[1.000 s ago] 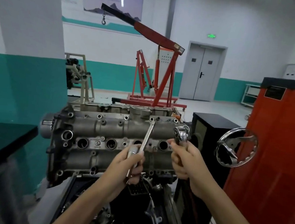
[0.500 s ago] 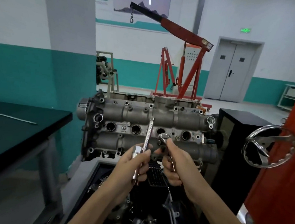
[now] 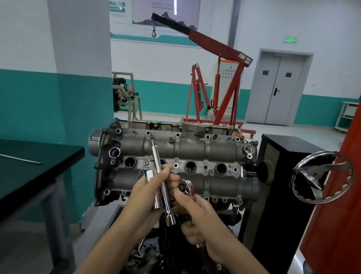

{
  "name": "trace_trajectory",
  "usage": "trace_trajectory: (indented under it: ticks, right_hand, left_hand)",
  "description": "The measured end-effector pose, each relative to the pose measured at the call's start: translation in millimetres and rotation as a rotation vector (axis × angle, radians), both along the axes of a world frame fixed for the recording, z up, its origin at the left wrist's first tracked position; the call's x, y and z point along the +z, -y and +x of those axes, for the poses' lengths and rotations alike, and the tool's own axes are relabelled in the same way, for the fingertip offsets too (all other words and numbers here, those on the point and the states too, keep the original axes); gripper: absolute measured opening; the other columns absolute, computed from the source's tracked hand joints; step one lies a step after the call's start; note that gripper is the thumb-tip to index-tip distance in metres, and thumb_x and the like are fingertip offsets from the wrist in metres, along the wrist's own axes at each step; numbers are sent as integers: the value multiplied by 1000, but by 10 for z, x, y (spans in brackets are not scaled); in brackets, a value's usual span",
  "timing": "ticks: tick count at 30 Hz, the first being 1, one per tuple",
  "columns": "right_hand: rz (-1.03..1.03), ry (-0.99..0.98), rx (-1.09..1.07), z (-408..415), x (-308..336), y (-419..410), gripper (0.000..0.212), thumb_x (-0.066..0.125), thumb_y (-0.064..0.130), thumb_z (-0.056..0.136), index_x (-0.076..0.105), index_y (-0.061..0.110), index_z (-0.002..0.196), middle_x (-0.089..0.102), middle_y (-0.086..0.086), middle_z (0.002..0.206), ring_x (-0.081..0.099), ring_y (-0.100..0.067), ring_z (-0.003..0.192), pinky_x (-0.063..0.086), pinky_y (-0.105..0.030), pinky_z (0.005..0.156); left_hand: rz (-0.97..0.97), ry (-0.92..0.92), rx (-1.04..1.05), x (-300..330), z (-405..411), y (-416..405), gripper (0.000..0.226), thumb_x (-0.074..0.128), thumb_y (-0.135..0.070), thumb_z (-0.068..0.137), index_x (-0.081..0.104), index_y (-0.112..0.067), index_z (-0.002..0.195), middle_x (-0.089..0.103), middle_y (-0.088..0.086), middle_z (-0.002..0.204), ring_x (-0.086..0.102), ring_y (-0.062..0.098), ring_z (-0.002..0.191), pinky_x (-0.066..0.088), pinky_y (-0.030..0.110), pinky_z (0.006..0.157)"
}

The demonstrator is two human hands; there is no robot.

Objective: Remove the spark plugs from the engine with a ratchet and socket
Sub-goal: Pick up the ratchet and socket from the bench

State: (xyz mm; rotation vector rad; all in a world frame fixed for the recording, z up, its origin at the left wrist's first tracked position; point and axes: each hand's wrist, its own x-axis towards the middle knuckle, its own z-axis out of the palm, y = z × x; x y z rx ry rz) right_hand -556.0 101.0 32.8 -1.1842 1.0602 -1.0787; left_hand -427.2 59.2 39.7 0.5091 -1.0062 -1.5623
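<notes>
A grey engine cylinder head (image 3: 206,149) stands on a stand in front of me, with a row of open spark plug wells (image 3: 190,166) across its middle. My left hand (image 3: 149,196) grips a long chrome extension bar with a socket (image 3: 164,191) and a second short socket (image 3: 157,191) beside it. My right hand (image 3: 199,216) holds a chrome ratchet (image 3: 187,187), whose head sits just right of the extension bar. Both hands hover close together in front of the engine's lower half.
A black table (image 3: 20,180) at left carries a thin bent metal rod (image 3: 11,157). A black cabinet (image 3: 283,188) and a chrome handwheel (image 3: 321,178) stand at right, beside a red cabinet (image 3: 348,193). A red engine crane (image 3: 218,79) stands behind.
The view has swung left and closer. My right hand brought the ratchet down and left, from beside the engine's right end to next to the extension bar in my left hand.
</notes>
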Motion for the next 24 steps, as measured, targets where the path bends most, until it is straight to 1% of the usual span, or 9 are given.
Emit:
trace_trajectory:
  ticks: [2, 5, 9, 11, 14, 16, 18, 21, 24]
  right_hand:
    - [36, 77, 60, 34, -3, 0, 40, 60, 48, 80, 49, 13, 95, 53, 5, 65, 24, -2, 35, 17, -14, 31]
    - [62, 176, 106, 44, 5, 25, 44, 66, 44, 73, 49, 13, 98, 49, 6, 62, 23, -2, 34, 15, -14, 31]
    - [-12, 29, 111, 57, 11, 51, 31, 68, 37, 76, 49, 13, 83, 53, 4, 61, 25, -3, 34, 16, -16, 32]
    - [-21, -33, 136, 59, 15, 50, 28, 65, 37, 82, 47, 20, 69, 45, 6, 51, 24, -3, 34, 15, -16, 33]
    - [40, 6, 164, 58, 8, 38, 35, 61, 42, 83, 44, 25, 58, 30, 8, 42, 19, -3, 32, 12, -14, 32]
    - [79, 65, 184, 38, -6, 39, 38, 57, 40, 86, 43, 25, 54, 23, 8, 41, 16, -3, 32, 11, -13, 32]
    - [94, 125, 229, 20, -11, 44, 36, 51, 30, 89, 40, 23, 55, 22, 8, 41, 15, -3, 32, 12, -13, 32]
    - [88, 189, 255, 19, 5, 87, 31, 37, 20, 84, 39, 20, 53, 26, 8, 42, 15, -3, 34, 13, -13, 32]
    - [37, 112, 177, 32, 43, 143, 38, 26, 22, 83, 35, 21, 46, 31, 5, 45, 17, -5, 35, 14, -15, 33]
  left_hand:
    - [-89, 128, 84, 14, -31, -30, 19, 61, -27, 82, 65, -18, 97, 71, 5, 98, 68, 14, 90, 54, 31, 69]
    - [-212, 203, 120, 81, -58, -96, 28, 61, -34, 80, 64, -19, 103, 68, -2, 112, 61, 8, 108, 48, 31, 82]
    - [-284, 406, 138, 172, -42, -102, 32, 62, -44, 75, 67, -25, 101, 70, -4, 106, 66, 13, 97, 52, 29, 64]
    - [-286, 486, 162, 159, -27, -72, 29, 63, -48, 72, 70, -31, 95, 70, 6, 103, 67, 16, 91, 56, 32, 71]
    - [-210, 422, -14, 83, 16, -19, 36, 62, -45, 75, 69, -30, 106, 65, 4, 117, 60, 10, 108, 50, 33, 92]
    - [-123, 306, -150, 19, 49, -6, 41, 59, -38, 80, 64, -23, 117, 63, 4, 122, 58, 16, 115, 49, 32, 94]
    - [-92, 272, -189, -67, 67, -12, 41, 55, -32, 84, 60, -16, 121, 65, 8, 117, 61, 19, 110, 52, 28, 88]
    - [-72, 266, -163, -176, 71, -72, 27, 56, -29, 82, 66, -10, 97, 70, 7, 83, 68, 16, 76, 54, 23, 65]
    - [-90, 247, -125, -212, 44, -125, 26, 58, -25, 81, 65, -3, 93, 68, 11, 75, 67, 17, 69, 54, 25, 61]
